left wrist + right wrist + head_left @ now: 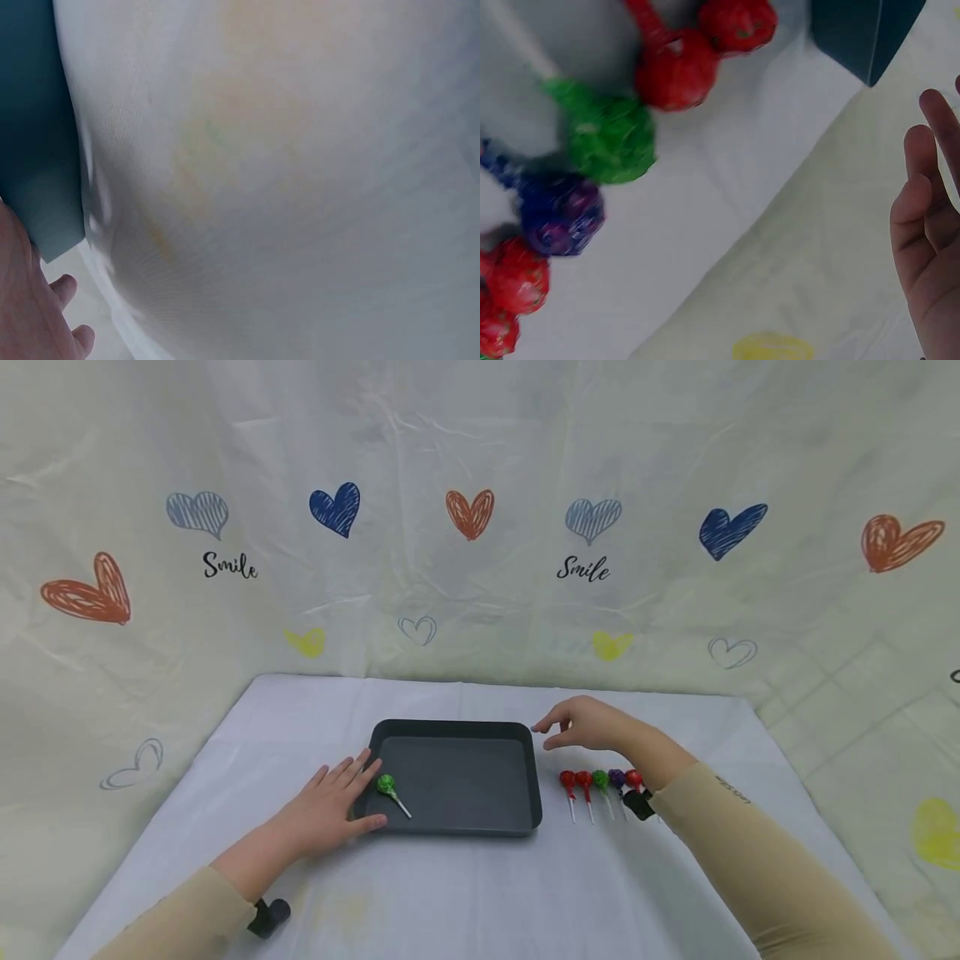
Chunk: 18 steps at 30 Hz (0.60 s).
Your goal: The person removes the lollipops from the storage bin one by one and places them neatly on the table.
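A dark grey tray (465, 785) lies on the white-covered table, with one green-wrapped lollipop (386, 783) in its left part. Fingers spread, my left hand (330, 810) rests at the tray's left edge; in the left wrist view only part of this hand (30, 300) shows beside the tray wall (37, 135). My right hand (588, 724) is beside the tray's far right corner, fingers loosely bent and holding nothing. Below it is a row of lollipops: red (567, 779), green (601, 779), purple (617, 777) and red again. My right forearm hides the row's right end.
A white cloth (420, 902) covers the table and has faint yellowish stains near the front. Behind the table hangs a pale curtain (480, 435) printed with hearts and "Smile" lettering. A black wrist camera (639, 805) on my right arm is over the lollipop row.
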Available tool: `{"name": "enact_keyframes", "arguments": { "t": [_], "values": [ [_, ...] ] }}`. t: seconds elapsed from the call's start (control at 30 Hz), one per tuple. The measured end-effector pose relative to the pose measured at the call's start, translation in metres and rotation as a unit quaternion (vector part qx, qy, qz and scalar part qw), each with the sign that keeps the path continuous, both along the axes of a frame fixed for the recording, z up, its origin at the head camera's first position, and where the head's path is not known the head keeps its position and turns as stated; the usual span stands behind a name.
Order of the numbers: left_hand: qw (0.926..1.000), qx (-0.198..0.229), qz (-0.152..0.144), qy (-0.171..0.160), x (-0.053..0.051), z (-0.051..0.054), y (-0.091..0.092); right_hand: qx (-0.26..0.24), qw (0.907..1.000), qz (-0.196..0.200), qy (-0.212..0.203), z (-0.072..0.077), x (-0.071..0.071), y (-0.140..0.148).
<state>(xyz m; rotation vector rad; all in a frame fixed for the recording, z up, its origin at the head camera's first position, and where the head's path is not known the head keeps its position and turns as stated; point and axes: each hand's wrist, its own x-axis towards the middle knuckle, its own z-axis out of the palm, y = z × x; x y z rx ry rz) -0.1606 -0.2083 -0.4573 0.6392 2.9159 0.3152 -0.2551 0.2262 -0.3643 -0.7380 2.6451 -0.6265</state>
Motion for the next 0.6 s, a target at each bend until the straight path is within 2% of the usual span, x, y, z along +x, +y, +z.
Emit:
{"name": "enact_keyframes", "arguments": {
  "t": [0.2,0.4,0.6],
  "values": [
    [1.0000,0.005,-0.002,-0.001,0.002,0.003,-0.001,-0.010,0.9996,0.028,-0.003,0.002,-0.007,-0.041],
    [0.9999,0.012,-0.009,0.004,0.002,0.005,-0.002,0.006,0.9974,0.070,-0.017,-0.010,-0.014,-0.084],
    [0.9999,0.006,-0.012,0.004,0.001,0.006,-0.003,0.030,0.9935,0.108,-0.016,-0.019,-0.011,-0.122]
  ]
}}
